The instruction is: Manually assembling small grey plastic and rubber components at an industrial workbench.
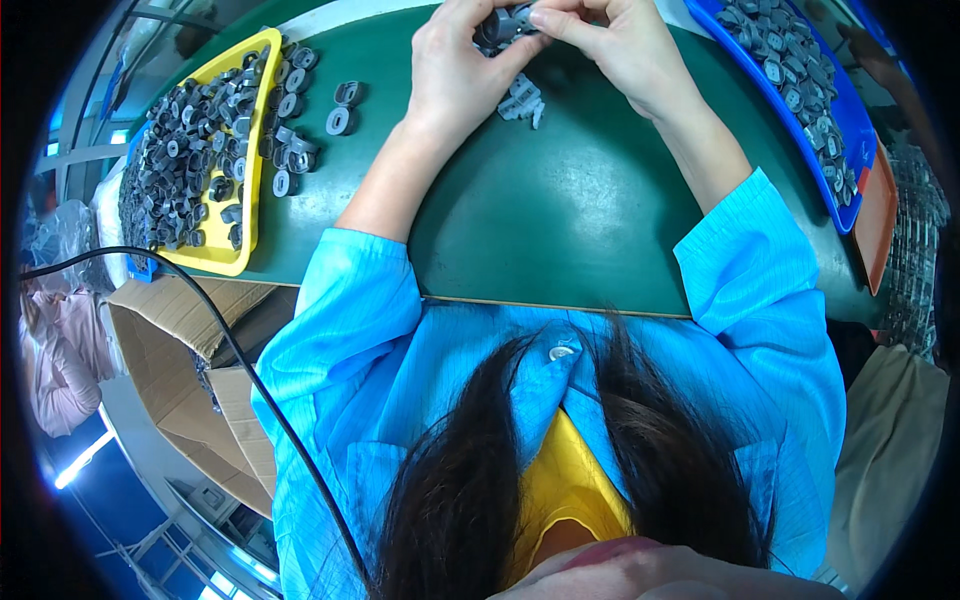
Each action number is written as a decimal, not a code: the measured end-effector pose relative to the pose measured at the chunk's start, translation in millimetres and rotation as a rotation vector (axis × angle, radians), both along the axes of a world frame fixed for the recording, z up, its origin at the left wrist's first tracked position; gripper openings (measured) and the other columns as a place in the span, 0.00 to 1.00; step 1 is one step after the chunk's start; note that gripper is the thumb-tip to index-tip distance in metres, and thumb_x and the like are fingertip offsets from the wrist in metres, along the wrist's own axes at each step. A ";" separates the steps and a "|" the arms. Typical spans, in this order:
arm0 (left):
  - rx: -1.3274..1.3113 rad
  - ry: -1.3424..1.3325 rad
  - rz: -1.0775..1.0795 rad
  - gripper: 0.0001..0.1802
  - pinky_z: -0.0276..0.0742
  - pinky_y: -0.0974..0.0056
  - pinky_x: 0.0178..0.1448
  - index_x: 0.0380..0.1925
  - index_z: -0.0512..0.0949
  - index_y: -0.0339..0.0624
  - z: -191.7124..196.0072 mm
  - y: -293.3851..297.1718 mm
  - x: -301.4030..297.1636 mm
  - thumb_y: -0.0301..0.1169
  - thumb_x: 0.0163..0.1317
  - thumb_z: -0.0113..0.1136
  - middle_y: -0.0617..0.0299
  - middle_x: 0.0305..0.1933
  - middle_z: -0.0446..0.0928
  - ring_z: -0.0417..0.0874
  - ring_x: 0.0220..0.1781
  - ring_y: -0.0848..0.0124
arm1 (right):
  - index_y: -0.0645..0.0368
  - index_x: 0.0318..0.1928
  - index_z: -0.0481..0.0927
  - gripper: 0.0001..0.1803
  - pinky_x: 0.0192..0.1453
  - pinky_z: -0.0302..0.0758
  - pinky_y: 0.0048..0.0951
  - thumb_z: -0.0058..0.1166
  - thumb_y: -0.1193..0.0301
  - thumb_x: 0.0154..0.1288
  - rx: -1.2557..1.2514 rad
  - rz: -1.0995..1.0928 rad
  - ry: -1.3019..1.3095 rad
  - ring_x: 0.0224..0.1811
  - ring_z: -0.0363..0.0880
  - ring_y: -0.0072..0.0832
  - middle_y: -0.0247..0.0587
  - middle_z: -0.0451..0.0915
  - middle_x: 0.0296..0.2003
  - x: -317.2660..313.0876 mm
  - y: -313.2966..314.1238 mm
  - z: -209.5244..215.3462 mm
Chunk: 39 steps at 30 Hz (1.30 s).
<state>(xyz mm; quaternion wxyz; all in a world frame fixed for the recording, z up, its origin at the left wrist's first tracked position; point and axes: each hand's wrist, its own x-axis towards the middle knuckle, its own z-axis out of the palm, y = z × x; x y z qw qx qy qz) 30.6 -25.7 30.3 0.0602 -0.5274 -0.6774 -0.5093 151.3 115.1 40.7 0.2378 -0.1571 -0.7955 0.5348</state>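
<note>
Both my hands meet over the far side of the green table, close to the upper edge of the view. My left hand is closed around small dark grey plastic parts. Against the same parts, my right hand pinches with thumb and forefinger; its other fingers are partly cut off by the edge. Just below the hands, a small cluster of light grey plastic pieces lies on the table. Left of my left forearm, two loose grey rounded parts sit on the surface.
A yellow tray full of grey parts stands at left, with more parts spilled beside it. At right is a blue tray of grey pieces, next to an orange-brown tray. A black cable crosses above an open cardboard box.
</note>
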 end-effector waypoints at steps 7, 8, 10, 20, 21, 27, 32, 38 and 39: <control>0.061 -0.022 0.012 0.19 0.81 0.62 0.47 0.46 0.84 0.38 -0.9 0.2 4.1 0.24 0.53 0.76 0.53 0.40 0.84 0.86 0.40 0.61 | 0.65 0.39 0.85 0.07 0.39 0.77 0.24 0.67 0.73 0.68 0.114 -0.117 0.071 0.33 0.80 0.19 0.34 0.85 0.33 -0.9 -7.5 -5.9; 0.059 -0.026 0.010 0.19 0.81 0.62 0.47 0.46 0.84 0.38 -0.3 1.0 5.0 0.24 0.53 0.76 0.53 0.40 0.84 0.86 0.40 0.61 | 0.64 0.42 0.84 0.08 0.38 0.76 0.22 0.67 0.73 0.68 -0.010 -0.090 0.123 0.34 0.80 0.19 0.33 0.85 0.35 -3.1 -4.4 -7.8; 0.114 0.008 -0.004 0.20 0.81 0.61 0.47 0.45 0.84 0.38 -0.5 1.9 5.9 0.22 0.51 0.77 0.52 0.40 0.83 0.86 0.41 0.59 | 0.61 0.50 0.82 0.11 0.39 0.76 0.19 0.65 0.72 0.70 -0.462 0.009 0.031 0.37 0.81 0.18 0.32 0.85 0.41 -2.6 -5.0 2.6; 0.329 0.108 -0.176 0.22 0.81 0.61 0.46 0.47 0.84 0.39 -10.0 11.4 4.5 0.20 0.50 0.76 0.54 0.43 0.77 0.83 0.43 0.59 | 0.57 0.42 0.81 0.02 0.38 0.76 0.20 0.57 0.74 0.71 -0.804 0.115 -0.002 0.33 0.81 0.19 0.34 0.84 0.36 -2.7 -6.4 -5.3; 0.559 0.041 -0.301 0.22 0.81 0.61 0.46 0.47 0.84 0.39 -22.7 21.6 -3.0 0.21 0.50 0.76 0.53 0.43 0.77 0.83 0.43 0.59 | 0.57 0.42 0.81 0.02 0.38 0.76 0.20 0.57 0.74 0.71 -0.799 0.124 0.000 0.33 0.81 0.19 0.34 0.84 0.36 -4.9 -8.0 -5.3; -0.266 0.432 0.067 0.21 0.81 0.61 0.46 0.47 0.84 0.39 16.4 1.1 14.1 0.21 0.50 0.76 0.53 0.42 0.79 0.83 0.42 0.59 | 0.57 0.40 0.80 0.02 0.40 0.77 0.22 0.57 0.73 0.71 -0.831 0.139 0.008 0.33 0.81 0.21 0.34 0.83 0.35 4.0 5.6 -11.8; 0.104 0.078 -0.073 0.20 0.80 0.61 0.45 0.44 0.83 0.38 6.4 0.6 6.1 0.21 0.50 0.76 0.53 0.41 0.80 0.84 0.41 0.60 | 0.59 0.40 0.83 0.06 0.45 0.79 0.24 0.65 0.71 0.69 -0.506 0.097 0.091 0.37 0.82 0.21 0.33 0.85 0.35 2.7 4.4 -7.3; 0.093 0.052 0.022 0.19 0.80 0.62 0.45 0.43 0.82 0.37 2.8 -3.2 5.5 0.20 0.49 0.75 0.53 0.41 0.79 0.83 0.39 0.60 | 0.65 0.37 0.86 0.08 0.37 0.77 0.24 0.68 0.72 0.65 -0.039 -0.065 0.156 0.31 0.81 0.18 0.35 0.86 0.30 6.0 -14.2 4.1; 0.080 0.040 0.032 0.20 0.80 0.62 0.45 0.43 0.81 0.37 2.9 -4.1 6.0 0.20 0.49 0.75 0.53 0.41 0.79 0.83 0.39 0.60 | 0.65 0.37 0.86 0.08 0.37 0.77 0.24 0.68 0.72 0.65 -0.041 -0.068 0.154 0.31 0.81 0.18 0.35 0.86 0.30 7.0 -14.3 4.3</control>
